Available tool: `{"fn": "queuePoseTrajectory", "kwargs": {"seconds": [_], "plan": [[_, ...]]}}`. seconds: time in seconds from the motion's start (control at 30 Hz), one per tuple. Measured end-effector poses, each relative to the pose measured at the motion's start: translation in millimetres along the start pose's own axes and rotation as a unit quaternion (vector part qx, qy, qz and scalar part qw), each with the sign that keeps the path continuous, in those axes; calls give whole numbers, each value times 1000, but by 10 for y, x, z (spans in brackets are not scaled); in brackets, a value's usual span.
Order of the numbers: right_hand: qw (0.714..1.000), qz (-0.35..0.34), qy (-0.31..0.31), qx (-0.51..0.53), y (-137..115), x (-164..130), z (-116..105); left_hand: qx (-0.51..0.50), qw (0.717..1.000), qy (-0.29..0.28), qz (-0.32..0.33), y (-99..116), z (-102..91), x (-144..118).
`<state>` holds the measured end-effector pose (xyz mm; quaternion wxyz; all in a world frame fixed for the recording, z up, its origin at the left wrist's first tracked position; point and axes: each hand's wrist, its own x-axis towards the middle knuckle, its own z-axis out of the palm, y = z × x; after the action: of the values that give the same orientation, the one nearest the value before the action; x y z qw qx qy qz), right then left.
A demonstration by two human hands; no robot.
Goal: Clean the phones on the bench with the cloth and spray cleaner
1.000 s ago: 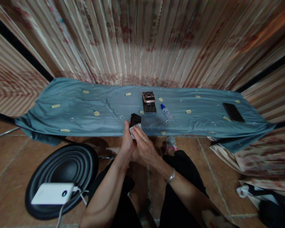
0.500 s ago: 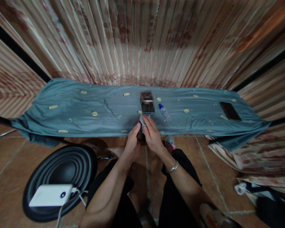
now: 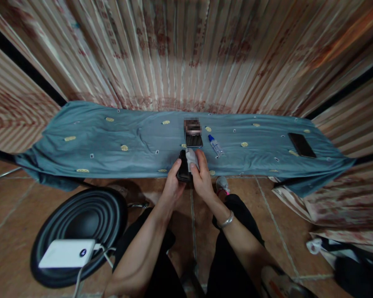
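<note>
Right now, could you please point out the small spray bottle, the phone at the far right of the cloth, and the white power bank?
spray bottle [image 3: 216, 145], head view, on its clear body.
phone [image 3: 301, 145], head view, middle of its dark screen.
power bank [image 3: 66, 253], head view, centre of its white top.

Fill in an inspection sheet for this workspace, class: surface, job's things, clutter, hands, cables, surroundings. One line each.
Surface: low table under a wrinkled blue cloth with small yellow motifs.
Job's things: black phone held at the near table edge; white wipe pressed on it.
Clutter: second phone behind, spray bottle lying beside it, dark phone far right.
Hands: left hand grips the black phone; right hand holds the wipe on it.
Cables: white cable from a power bank.
Surroundings: black stool under the power bank, tiled floor, striped curtain behind.
</note>
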<state>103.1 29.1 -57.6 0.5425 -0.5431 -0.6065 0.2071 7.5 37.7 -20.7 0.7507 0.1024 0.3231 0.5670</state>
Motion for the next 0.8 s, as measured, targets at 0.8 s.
{"fn": "queuePoseTrajectory", "kwargs": {"seconds": [0.8], "plan": [[996,-9,-80,32,-292,-190,-11,-33,991,125,-18,287,21,-24]]}}
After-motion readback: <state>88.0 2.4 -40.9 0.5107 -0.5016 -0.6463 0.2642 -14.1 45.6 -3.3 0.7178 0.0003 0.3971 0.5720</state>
